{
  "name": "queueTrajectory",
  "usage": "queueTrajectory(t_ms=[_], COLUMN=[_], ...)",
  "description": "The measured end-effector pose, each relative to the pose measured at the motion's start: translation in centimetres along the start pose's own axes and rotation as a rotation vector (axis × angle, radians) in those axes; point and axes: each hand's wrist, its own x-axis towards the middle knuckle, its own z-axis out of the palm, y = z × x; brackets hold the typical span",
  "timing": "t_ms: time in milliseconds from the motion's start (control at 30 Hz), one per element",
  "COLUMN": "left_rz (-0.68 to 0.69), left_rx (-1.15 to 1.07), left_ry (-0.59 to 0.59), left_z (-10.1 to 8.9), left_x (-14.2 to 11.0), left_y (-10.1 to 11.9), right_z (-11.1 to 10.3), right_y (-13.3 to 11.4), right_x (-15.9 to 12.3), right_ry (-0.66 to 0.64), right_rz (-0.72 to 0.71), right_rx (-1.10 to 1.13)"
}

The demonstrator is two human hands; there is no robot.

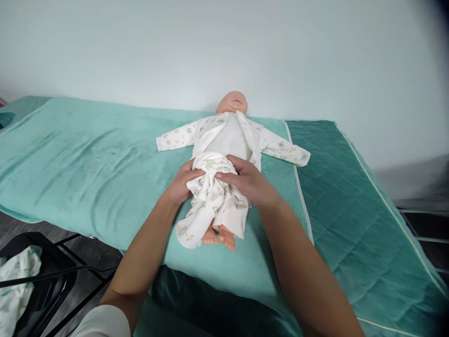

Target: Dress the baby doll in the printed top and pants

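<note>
Head view, and straight to the middle: a doll (234, 100) is flat on its back on a turquoise cover (87, 154), head at the far edge near the pale wall (175, 51), feet toward the wearer. Both hands are busy at its waist! The left hand (184, 181) has the patterned trousers (219, 194) gripped at one side, thumb on top of the cloth; the right hand (250, 181) pinches the bunched fabric opposite, thumb and fingers closed on a fold. The trousers sit rucked up over the legs, one loose hem flaring out beside the two bare feet (227, 238), which poke out below.

Higher up, the white jacket (210, 131) lies open down the front, a pale torso between its edges, and look at those sleeves, flung wide! One rests on the turquoise; the other crosses the pale edging onto a darker quilted cover (342, 196).

Now the markings: little scattered motifs on jacket and trousers, outlined like small figures, too small to tell whether any lettering is among them. And down at lower left, a black chair (58, 285) carries another printed cloth (21, 283), its greenish pattern too blurred to make out, above a dark floor (101, 255).
</note>
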Motion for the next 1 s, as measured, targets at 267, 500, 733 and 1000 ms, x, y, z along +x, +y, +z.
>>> queueTrajectory(t_ms=[267,500,733,1000], left_rz=[-0.087,0.021,-0.021,-0.072], left_rx=[0.236,-0.003,-0.038,0.242], left_ry=[-0.242,-0.013,0.017,-0.243], left_z=[0.2,0.3,0.2,0.6], left_x=[-0.7,-0.4,-0.2,-0.8], left_y=[1.0,0.2,0.0,1.0], right_z=[0.2,0.0,-0.1,0.3], right_y=[0.5,-0.7,0.1,0.7], right_x=[0.1,-0.2,0.1,0.3], right_ry=[0.129,-0.008,0.055,0.183], right_rz=[-0.004,0.025,0.037,-0.011], right_rx=[0.134,-0.058,0.063,0.198])
